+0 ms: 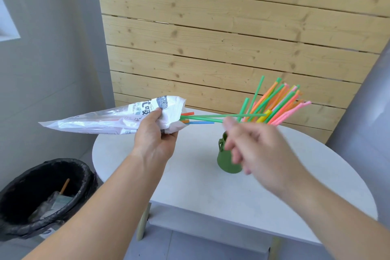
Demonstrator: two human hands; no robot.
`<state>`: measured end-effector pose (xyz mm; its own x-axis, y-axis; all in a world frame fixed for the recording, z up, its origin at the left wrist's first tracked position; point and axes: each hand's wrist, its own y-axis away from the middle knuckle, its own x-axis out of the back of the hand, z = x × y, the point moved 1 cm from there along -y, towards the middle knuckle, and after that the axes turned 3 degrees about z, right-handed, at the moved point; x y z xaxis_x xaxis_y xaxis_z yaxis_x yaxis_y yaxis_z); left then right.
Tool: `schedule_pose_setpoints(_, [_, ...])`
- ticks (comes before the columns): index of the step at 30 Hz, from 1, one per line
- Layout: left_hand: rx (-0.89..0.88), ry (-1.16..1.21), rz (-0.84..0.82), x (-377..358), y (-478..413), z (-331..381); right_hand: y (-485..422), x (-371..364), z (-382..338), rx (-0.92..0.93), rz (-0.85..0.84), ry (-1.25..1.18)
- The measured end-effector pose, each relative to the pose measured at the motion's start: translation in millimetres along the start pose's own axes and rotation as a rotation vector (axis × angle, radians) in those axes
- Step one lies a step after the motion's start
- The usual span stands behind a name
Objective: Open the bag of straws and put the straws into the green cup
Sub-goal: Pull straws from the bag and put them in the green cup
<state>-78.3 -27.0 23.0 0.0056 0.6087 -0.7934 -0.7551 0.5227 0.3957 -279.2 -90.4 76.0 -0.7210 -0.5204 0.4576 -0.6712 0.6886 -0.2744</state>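
My left hand (154,135) is shut on the white printed straw bag (118,117), held level above the table's left edge with its open mouth facing right. Several straws (198,119) in green, orange and blue poke out of the mouth. One long green straw (232,115) reaches across to the bunch of straws (280,103) standing in the green cup (224,164). My right hand (253,145) is blurred and hovers in front of the cup, hiding most of it. Its fingers are spread, and its thumb is close to the tips of the poking straws.
The cup stands on a round white table (190,175) in front of a wooden slat wall (211,38). A black-lined waste bin (42,194) with some rubbish sits on the floor to the left. A grey upright surface (369,101) rises on the right.
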Motion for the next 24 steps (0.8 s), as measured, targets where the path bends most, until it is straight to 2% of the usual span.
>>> schedule_pose_setpoints(1, [-0.002, 0.002, 0.005, -1, 1, 0, 3, -9, 5, -0.144, -0.104, -0.014])
schedule_pose_setpoints(3, [-0.003, -0.003, 0.013, -1, 3, 0, 0, -24, 14, -0.366, -0.197, -0.092])
schedule_pose_setpoints(6, [-0.012, -0.011, 0.013, -1, 6, 0, -21, -37, 22, -0.546, -0.125, -0.389])
schedule_pose_setpoints(9, [-0.022, -0.025, 0.011, -2, 8, 1, -42, -44, 25, -0.552, 0.019, -0.761])
schedule_pose_setpoints(11, [-0.027, -0.052, 0.013, -2, 9, 1, -49, -47, 29, -0.515, 0.072, -0.864])
schedule_pose_setpoints(18, [-0.048, -0.087, 0.001, 3, 14, 3, -54, -56, 28, -0.374, 0.186, -0.547])
schedule_pose_setpoints(24, [-0.059, -0.108, -0.033, 2, 24, 0, -51, -68, 23, -0.445, 0.193, -0.681])
